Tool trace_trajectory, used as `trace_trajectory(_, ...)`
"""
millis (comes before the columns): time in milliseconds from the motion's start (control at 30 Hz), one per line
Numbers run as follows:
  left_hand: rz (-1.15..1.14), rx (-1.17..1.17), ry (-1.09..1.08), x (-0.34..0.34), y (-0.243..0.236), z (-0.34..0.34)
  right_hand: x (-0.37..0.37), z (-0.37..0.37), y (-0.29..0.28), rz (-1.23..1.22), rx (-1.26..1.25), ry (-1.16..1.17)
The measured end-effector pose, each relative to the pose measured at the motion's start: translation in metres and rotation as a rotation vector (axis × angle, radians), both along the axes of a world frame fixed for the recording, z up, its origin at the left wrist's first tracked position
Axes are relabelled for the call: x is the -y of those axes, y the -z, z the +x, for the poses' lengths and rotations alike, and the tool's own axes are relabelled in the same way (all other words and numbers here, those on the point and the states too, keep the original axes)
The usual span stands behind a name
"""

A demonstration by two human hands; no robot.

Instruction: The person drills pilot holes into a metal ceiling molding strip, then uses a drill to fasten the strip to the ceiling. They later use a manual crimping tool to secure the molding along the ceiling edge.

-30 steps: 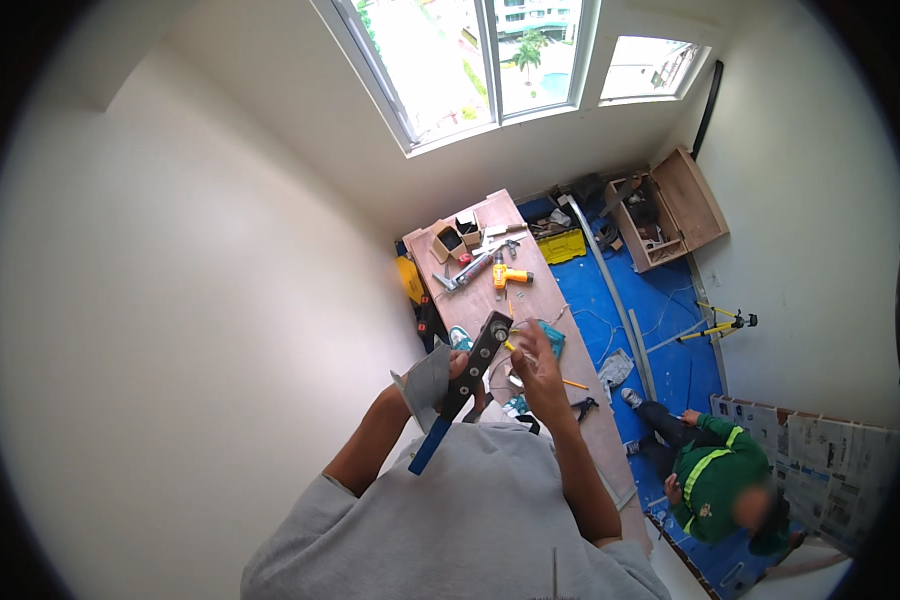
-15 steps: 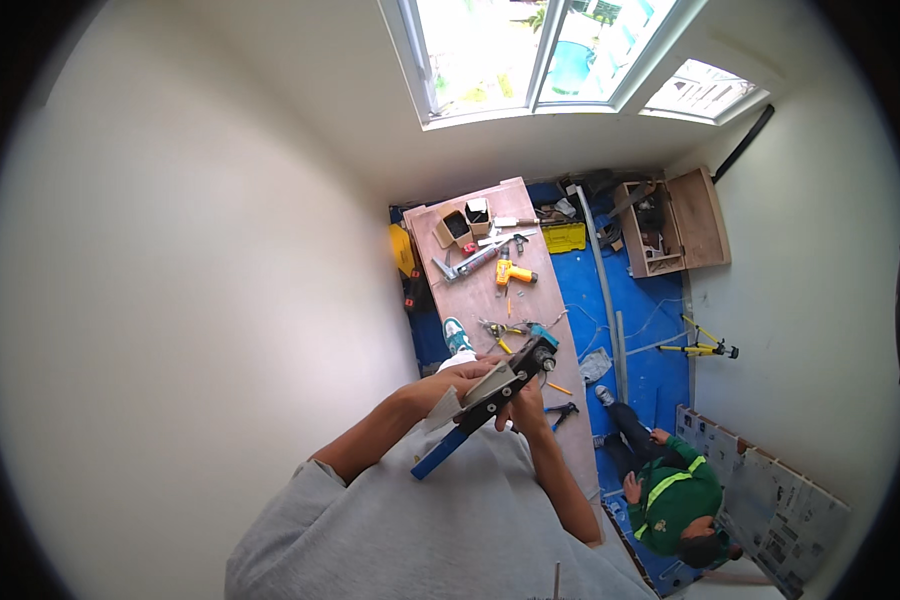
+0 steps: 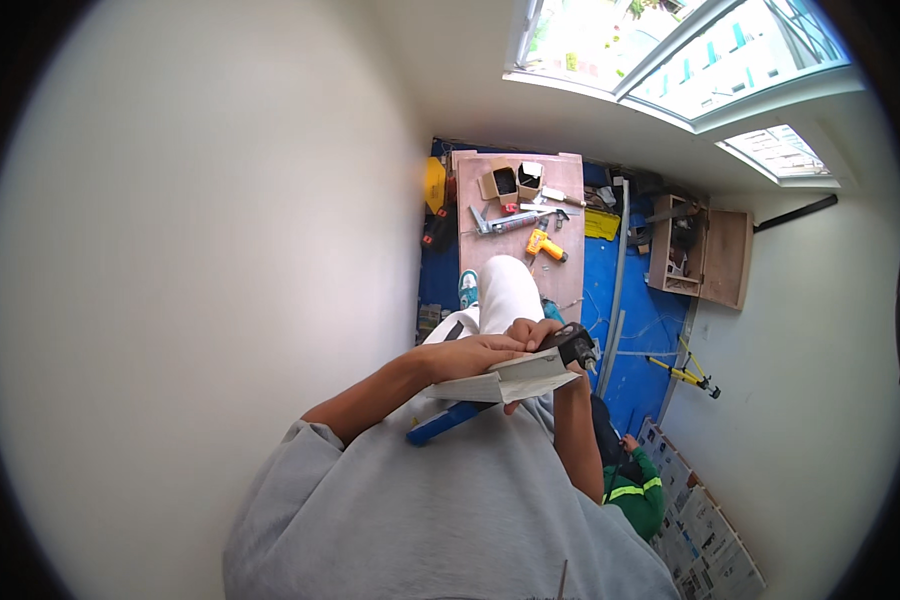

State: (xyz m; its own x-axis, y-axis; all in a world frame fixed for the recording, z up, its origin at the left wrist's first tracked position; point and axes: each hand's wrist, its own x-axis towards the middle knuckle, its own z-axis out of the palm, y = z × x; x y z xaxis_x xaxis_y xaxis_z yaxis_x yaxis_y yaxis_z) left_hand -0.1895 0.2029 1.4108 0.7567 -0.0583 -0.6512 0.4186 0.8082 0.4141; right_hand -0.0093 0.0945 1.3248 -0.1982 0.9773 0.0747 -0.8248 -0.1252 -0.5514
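A hand riveter [image 3: 444, 424] with a blue grip and black head lies slantwise before my chest, its nose pointing right. Across its middle rests a whitish angled strip [image 3: 515, 380], hiding much of the tool. My left hand [image 3: 475, 355] is closed on the strip's far side, fingers bent against it. My right hand [image 3: 537, 333] is closed around the tool behind the strip, near the black head; the strip covers part of its grasp. My raised knee in white trousers [image 3: 510, 290] is just beyond the hands.
A wooden board [image 3: 485, 250] carries a caulking gun [image 3: 515, 222], a yellow drill [image 3: 545, 243] and small boxes [image 3: 500, 182]. A co-worker in green [image 3: 638, 500] is low on the right. A wooden cabinet [image 3: 675, 245], yellow tripod [image 3: 685, 375] and long metal strip [image 3: 615, 290] lie beyond.
The view has swung, so the board sits farther up and right-hand things have shifted. The strip has turned and now covers more of the riveter. My knee has come up into view.
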Motion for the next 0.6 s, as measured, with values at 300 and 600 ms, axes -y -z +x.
trace_trajectory(300,0.143,0.168,-0.572,-0.036,-0.010,-0.089,-0.118,-0.034,-0.009,-0.053,-0.065,-0.087)
trace_trajectory(600,0.028,0.100,-1.101,0.008,0.043,-0.201,-0.243,-0.057,-0.017,0.119,0.048,-0.302)
